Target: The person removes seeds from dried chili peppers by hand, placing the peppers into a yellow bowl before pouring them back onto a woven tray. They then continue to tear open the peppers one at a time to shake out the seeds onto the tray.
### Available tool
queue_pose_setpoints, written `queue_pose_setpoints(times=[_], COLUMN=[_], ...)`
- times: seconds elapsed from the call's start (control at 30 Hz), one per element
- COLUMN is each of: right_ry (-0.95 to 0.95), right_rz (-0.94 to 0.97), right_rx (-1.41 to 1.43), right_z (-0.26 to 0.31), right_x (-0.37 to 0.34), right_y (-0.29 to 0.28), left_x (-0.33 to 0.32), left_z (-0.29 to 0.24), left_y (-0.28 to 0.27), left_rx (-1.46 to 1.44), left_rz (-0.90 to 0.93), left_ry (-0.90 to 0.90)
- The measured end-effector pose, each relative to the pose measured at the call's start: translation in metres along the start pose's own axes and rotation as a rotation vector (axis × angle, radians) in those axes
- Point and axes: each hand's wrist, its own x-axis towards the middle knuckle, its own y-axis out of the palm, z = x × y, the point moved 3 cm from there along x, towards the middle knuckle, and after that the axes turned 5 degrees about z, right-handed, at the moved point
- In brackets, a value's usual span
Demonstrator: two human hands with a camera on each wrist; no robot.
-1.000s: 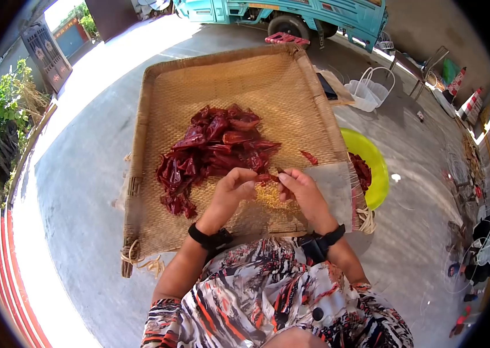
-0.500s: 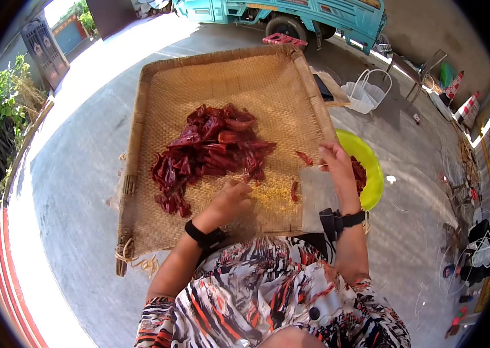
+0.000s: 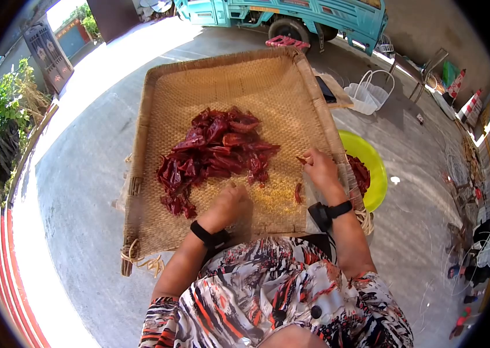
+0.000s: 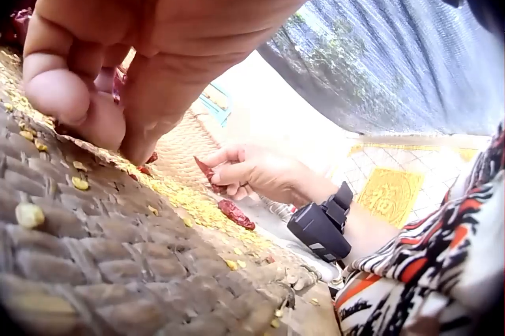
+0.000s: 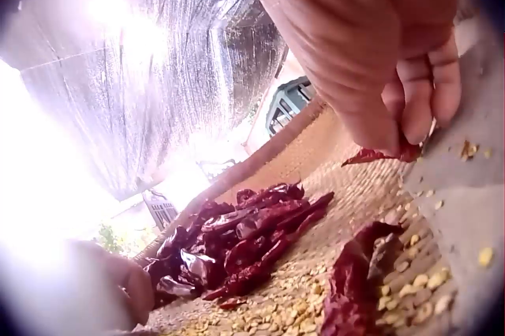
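My right hand (image 3: 321, 169) pinches a dried red chili (image 5: 383, 154) at the right side of the woven tray (image 3: 175, 81), its tip sticking out past the fingertips. Just below, a second dried chili (image 3: 298, 193) lies beside scattered yellow seeds (image 3: 274, 194). My left hand (image 3: 229, 207) rests low over the tray, its fingers loosely curled near the seeds. In the left wrist view its fingertips (image 4: 59, 97) are close over the weave, and no held thing shows. A heap of dark red chilies (image 3: 216, 145) lies beyond it.
A lime-green basin (image 3: 375, 174) with red chilies stands on the ground right of the tray. Behind it are a white basket (image 3: 367, 97) and a dark flat object (image 3: 325, 90). A grey sheet (image 5: 465, 186) covers the tray's right front corner.
Both hands were together at a chili; then they parted, the right reaching the tray's right edge. Now it has come slightly inward and lifted the upper loose chili. The left stays near the seeds.
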Motion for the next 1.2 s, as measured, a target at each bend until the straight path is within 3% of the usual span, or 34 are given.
queue_pose_setpoints(times=[0.1,0.2,0.3,0.4,0.47,0.57,0.67,0.77,0.9,1.0,1.1,1.2], right_ry=[0.012,0.070,0.144,0.099,0.056,0.024,-0.038,0.039,-0.038,-0.124,-0.073,0.025], right_rz=[-0.017,-0.401,-0.671,-0.170,0.111,0.215,0.158,0.229,0.552,0.539,0.478,0.155], right_rx=[0.074,0.038,-0.105,0.056,-0.017,-0.119,-0.037,0.380,0.930,0.892,0.661,0.504], right_z=[0.022,0.017,0.020,0.043,0.062,0.051,0.049,0.073,0.103,0.100,0.099,0.083], right_x=[-0.010,-0.020,-0.033,-0.048,-0.061,-0.066,-0.065,-0.063,-0.072,-0.071,-0.071,-0.061], right_y=[-0.044,-0.088,-0.112,-0.084,-0.051,0.003,0.012,-0.003,0.005,0.021,0.000,-0.030], left_x=[0.003,0.005,0.004,0.005,0.006,0.006,0.006,0.004,0.003,0.001,-0.003,-0.011], left_z=[0.000,-0.005,-0.020,-0.033,-0.033,-0.024,-0.025,-0.033,-0.052,-0.056,-0.050,-0.024], left_y=[-0.003,-0.011,-0.021,-0.024,-0.021,-0.012,-0.015,-0.019,-0.024,-0.023,-0.034,-0.071], left_rx=[0.035,-0.049,-0.298,-0.301,-0.307,-0.353,-0.300,-0.336,-0.432,-0.458,-0.387,-0.110], left_rz=[-0.109,-0.197,-0.112,-0.120,-0.086,-0.103,-0.128,-0.127,-0.109,-0.060,-0.063,-0.121], left_ry=[0.076,0.166,0.037,-0.005,0.015,0.024,0.029,0.047,0.082,0.099,0.083,0.057])
